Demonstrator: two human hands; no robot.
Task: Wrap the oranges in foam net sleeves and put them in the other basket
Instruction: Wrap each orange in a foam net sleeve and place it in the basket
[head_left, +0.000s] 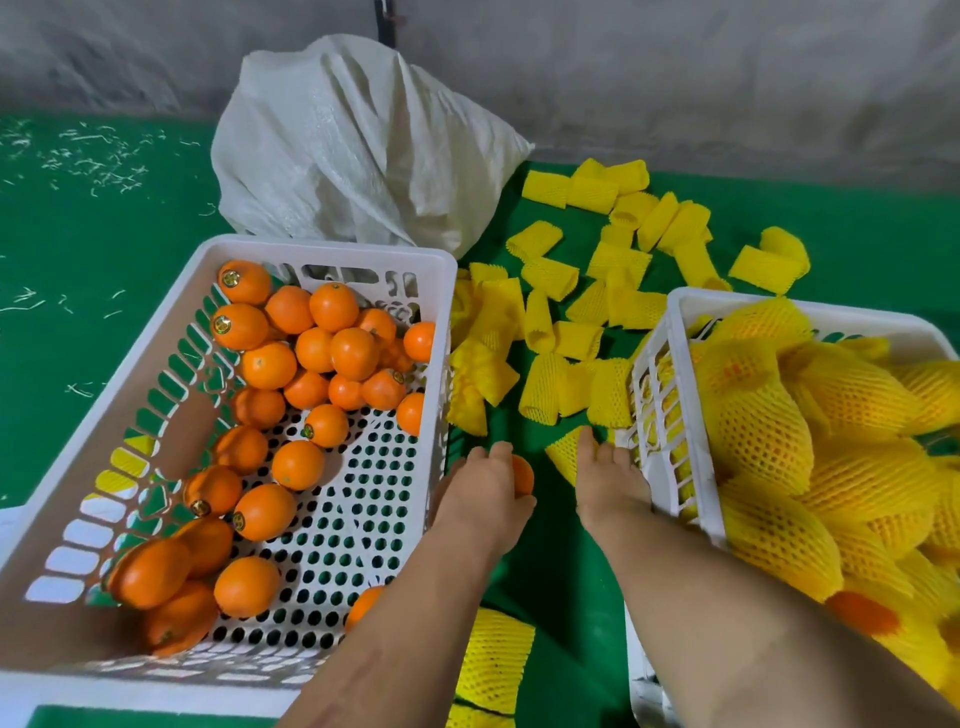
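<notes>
Underneath, green mat (93, 249); behind, grey wall (675, 62).

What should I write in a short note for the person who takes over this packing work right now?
Left hand: grips one bare orange between the two baskets.
Right hand: on a yellow foam net sleeve on the green mat; whether it already grips it is unclear.
Left basket: many unwrapped oranges remain.
Right basket: holds many wrapped oranges.
Loose sleeves lie between and behind the baskets.
Done: a good part is wrapped.
Left: sleeve the held orange, put it in the right basket, then go on with the rest.
</notes>
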